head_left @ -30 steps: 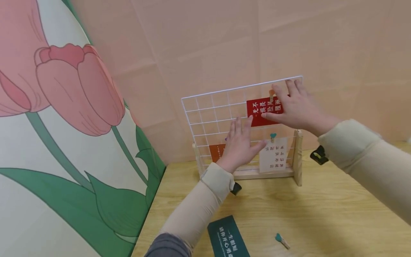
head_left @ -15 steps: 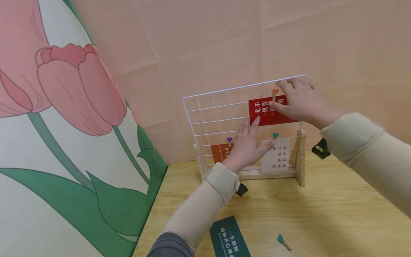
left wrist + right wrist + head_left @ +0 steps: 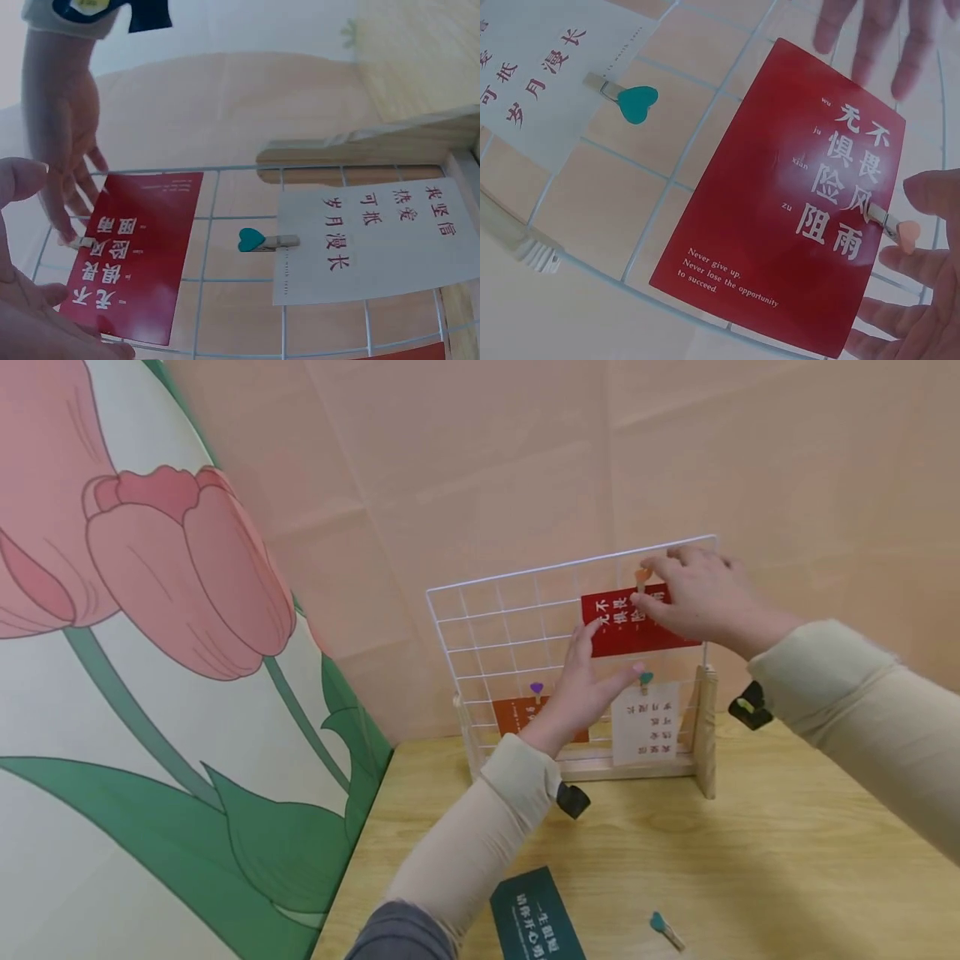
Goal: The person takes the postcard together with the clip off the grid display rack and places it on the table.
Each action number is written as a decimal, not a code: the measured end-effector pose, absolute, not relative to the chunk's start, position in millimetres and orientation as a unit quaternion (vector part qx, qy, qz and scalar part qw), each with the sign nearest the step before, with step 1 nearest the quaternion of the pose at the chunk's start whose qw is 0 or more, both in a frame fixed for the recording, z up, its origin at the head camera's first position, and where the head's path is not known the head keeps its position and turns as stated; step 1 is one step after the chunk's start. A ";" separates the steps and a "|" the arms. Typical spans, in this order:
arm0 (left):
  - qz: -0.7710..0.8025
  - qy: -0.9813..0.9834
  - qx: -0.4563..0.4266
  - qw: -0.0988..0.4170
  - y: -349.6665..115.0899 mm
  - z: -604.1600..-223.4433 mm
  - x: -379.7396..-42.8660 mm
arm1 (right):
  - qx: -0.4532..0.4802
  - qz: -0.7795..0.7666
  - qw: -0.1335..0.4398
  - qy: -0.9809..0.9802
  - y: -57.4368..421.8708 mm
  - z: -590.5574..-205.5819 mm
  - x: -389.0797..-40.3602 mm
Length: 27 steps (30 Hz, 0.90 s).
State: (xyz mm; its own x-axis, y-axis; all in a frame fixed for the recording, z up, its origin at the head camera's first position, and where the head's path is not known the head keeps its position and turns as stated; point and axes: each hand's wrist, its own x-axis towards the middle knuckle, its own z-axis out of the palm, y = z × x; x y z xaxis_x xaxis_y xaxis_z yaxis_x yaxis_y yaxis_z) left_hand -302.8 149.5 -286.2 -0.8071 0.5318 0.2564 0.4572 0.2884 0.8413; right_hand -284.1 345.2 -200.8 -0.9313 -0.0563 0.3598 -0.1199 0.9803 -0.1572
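Note:
A red card (image 3: 611, 639) with white characters hangs on a white wire grid (image 3: 510, 635), held by a clothespin with an orange heart (image 3: 908, 236). My right hand (image 3: 708, 593) is at that clothespin; thumb and forefinger lie on either side of the heart, with a gap visible at the thumb in the right wrist view. My left hand (image 3: 577, 697) is by the card's left edge, fingers extended and thumb spread; whether it touches the card is unclear. Below hangs a white card (image 3: 367, 247) under a teal-heart clothespin (image 3: 251, 240). An orange card (image 3: 513, 714) with a purple-heart clothespin (image 3: 536, 687) is partly behind the left hand.
The grid stands in a wooden base (image 3: 630, 768) on a wood-grain table (image 3: 750, 860). A dark green card (image 3: 532, 914) and a loose teal-heart clothespin (image 3: 667, 931) lie nearer. A tulip-printed panel (image 3: 172, 577) rises on the left; peach cloth (image 3: 487, 468) hangs behind.
My right hand drew back from over the red card, then its thumb and forefinger moved in around the orange-heart clothespin. My left hand shifted right and turned, showing more of the orange card.

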 end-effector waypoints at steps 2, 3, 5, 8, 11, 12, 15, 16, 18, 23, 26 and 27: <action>0.526 0.792 0.307 0.046 148.8 -284.9 -302.9 | 0.046 0.091 0.178 -0.979 345.3 -200.9 -283.9; 0.533 0.788 0.305 0.050 148.5 -284.3 -303.1 | 0.045 0.094 0.177 -0.979 345.6 -201.1 -283.8; 0.552 0.775 0.303 0.058 148.0 -283.1 -303.6 | 0.043 0.101 0.175 -0.978 346.2 -201.2 -283.5; 0.602 0.736 0.301 0.073 146.5 -281.9 -304.7 | 0.042 0.112 0.166 -0.979 347.3 -201.3 -283.9; 0.646 0.696 0.304 0.078 143.6 -281.9 -305.7 | 0.045 0.123 0.156 -0.979 347.2 -201.1 -284.6; 0.655 0.688 0.305 0.075 143.4 -281.8 -306.2 | 0.045 0.125 0.155 -0.979 347.6 -200.8 -285.2; 0.663 0.677 0.314 0.062 142.9 -282.5 -307.7 | 0.044 0.131 0.159 -0.978 347.6 -201.0 -286.0; 0.663 0.675 0.318 0.059 143.3 -282.3 -308.2 | 0.042 0.133 0.160 -0.977 347.3 -201.1 -286.1; 0.658 0.681 0.318 0.056 144.2 -282.0 -308.7 | 0.039 0.138 0.161 -0.976 346.8 -201.8 -286.7; 0.630 0.714 0.300 0.061 147.0 -281.9 -307.7 | 0.034 0.165 0.170 -0.971 345.4 -203.8 -287.5; 0.639 0.710 0.288 0.066 147.7 -281.7 -307.4 | 0.037 0.179 0.181 -0.966 345.1 -203.9 -287.6; 0.645 0.706 0.284 0.067 147.5 -281.4 -307.4 | 0.039 0.181 0.183 -0.965 344.9 -203.6 -287.5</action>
